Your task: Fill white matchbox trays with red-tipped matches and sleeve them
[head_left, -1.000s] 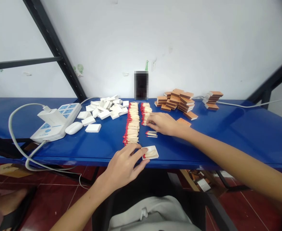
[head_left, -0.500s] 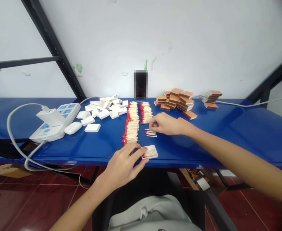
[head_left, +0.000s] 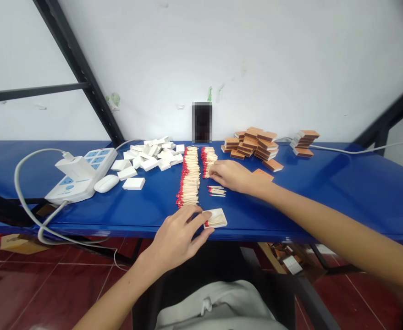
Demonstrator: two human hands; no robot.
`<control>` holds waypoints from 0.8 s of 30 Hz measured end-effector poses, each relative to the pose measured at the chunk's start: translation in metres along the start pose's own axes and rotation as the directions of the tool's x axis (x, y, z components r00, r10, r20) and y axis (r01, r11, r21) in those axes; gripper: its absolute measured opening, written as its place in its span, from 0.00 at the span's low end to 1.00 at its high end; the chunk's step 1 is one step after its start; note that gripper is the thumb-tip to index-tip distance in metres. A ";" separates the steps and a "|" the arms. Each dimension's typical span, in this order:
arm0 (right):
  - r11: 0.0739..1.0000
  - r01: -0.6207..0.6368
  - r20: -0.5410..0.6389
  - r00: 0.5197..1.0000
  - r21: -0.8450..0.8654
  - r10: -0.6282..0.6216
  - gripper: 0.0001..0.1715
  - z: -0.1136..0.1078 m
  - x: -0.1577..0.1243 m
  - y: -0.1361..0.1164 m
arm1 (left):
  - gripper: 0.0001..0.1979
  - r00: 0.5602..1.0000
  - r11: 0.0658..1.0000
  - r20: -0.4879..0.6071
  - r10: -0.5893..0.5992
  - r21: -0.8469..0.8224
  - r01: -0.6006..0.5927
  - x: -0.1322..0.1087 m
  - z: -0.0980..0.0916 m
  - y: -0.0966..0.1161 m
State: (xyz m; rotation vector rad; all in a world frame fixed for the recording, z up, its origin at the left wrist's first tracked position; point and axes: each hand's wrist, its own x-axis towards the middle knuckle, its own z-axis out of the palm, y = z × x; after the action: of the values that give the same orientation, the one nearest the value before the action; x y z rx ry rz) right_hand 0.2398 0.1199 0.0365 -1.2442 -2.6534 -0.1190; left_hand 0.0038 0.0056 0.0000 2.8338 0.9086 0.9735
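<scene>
blue tabletop (head_left: 325,192) below, left hand (head_left: 179,236) grips the tray (head_left: 218,212), likely to steady it. right hand (head_left: 234,176) nears matches (head_left: 208,158), pinch unclear.

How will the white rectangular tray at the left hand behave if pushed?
The tray is probably light, given thin walls; it may slide on the glossy blue tabletop; red-headed wooden matches inside could spill from its open top.

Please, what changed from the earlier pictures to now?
Since half a second ago, the right hand moved forward, from the small match group to the shorter match row. The left hand still holds the white tray; the white box pile and brown matchbox pile stayed put.
</scene>
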 end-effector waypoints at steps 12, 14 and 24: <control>0.937 0.015 0.077 0.997 -0.348 0.012 0.17 0.000 0.001 -0.009 | 0.12 1.000 1.000 -0.011 0.004 0.004 -0.004 0.000 -0.001 0.000; 0.939 0.010 0.074 0.997 -0.344 0.016 0.17 0.002 0.000 -0.007 | 0.12 1.000 1.000 -0.009 0.003 0.005 -0.003 0.000 0.000 0.000; 0.961 0.001 0.060 0.998 -0.276 0.016 0.18 0.002 -0.001 -0.004 | 0.12 1.000 1.000 -0.014 0.003 -0.005 -0.003 0.000 0.000 0.001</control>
State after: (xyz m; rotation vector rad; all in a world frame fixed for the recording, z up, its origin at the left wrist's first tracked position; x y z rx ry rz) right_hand 0.2373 0.1171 0.0342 -1.3577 -2.7562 -0.4724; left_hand 0.0043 0.0044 0.0002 2.8283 0.9021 0.9955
